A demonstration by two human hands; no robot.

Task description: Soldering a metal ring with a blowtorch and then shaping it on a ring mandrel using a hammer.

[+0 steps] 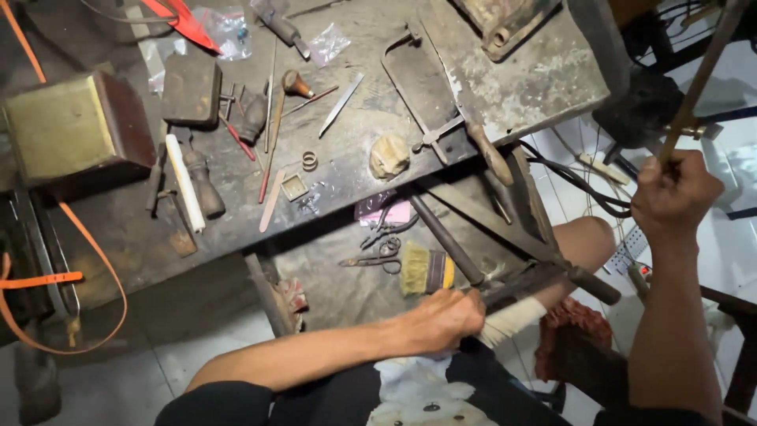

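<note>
Lower centre, the left hand clamps around a pale-bristled wooden brush, keeping it low over the dark tray. At right, the right hand fists a thin brass rod, raised clear of the scarred workbench.

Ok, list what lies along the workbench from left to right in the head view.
Brass-coloured block → white stick → small square frame → metal ring → pale lump → saw frame.

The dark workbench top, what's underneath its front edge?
Under the dark workbench top, a lower shelf holds scissors and a yellow-banded bristle brush. Farther back is covered.
</note>
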